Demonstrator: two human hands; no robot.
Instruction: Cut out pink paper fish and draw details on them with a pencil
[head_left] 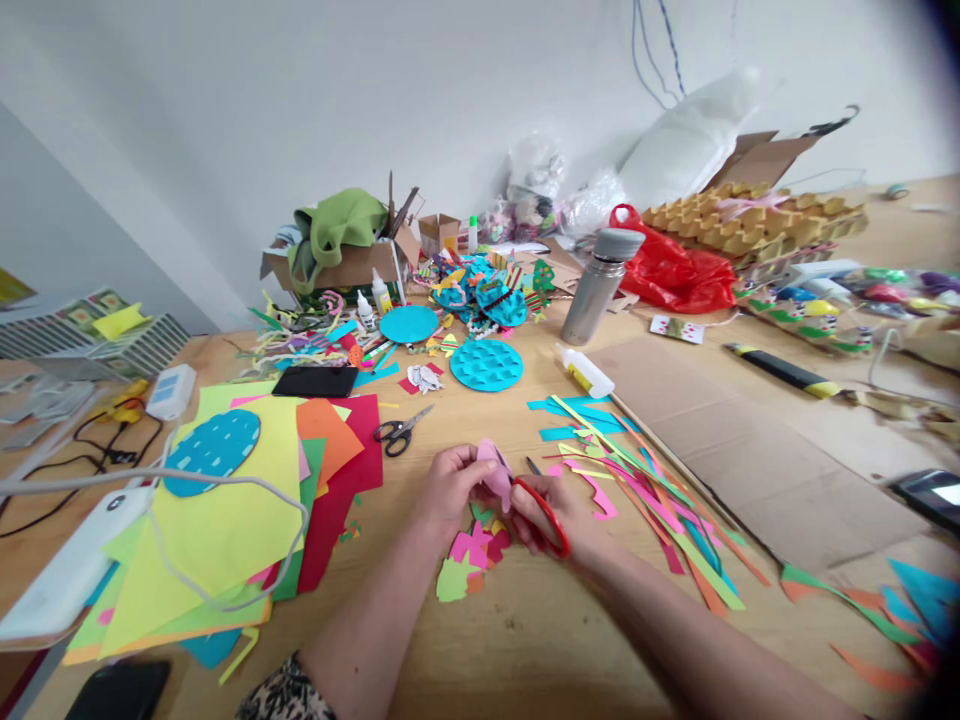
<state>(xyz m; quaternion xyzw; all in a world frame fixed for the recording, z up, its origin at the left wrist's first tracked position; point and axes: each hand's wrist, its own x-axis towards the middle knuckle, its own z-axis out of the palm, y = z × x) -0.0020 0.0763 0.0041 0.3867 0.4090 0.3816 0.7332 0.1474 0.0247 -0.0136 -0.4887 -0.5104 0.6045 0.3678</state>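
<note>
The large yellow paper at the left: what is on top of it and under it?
On top: a blue oval with pale marks; a white cable crosses above. Underneath, edges of green paper and blue paper show; anything fully covered cannot be seen.

At six o'clock from left hand and right hand, paper scraps on table; at nine, paper sheets under a disc; at ten, scissors; at twelve, another disc; at one, glue bottle, flask behind; at three, paper strips, cardboard beyond.
</note>
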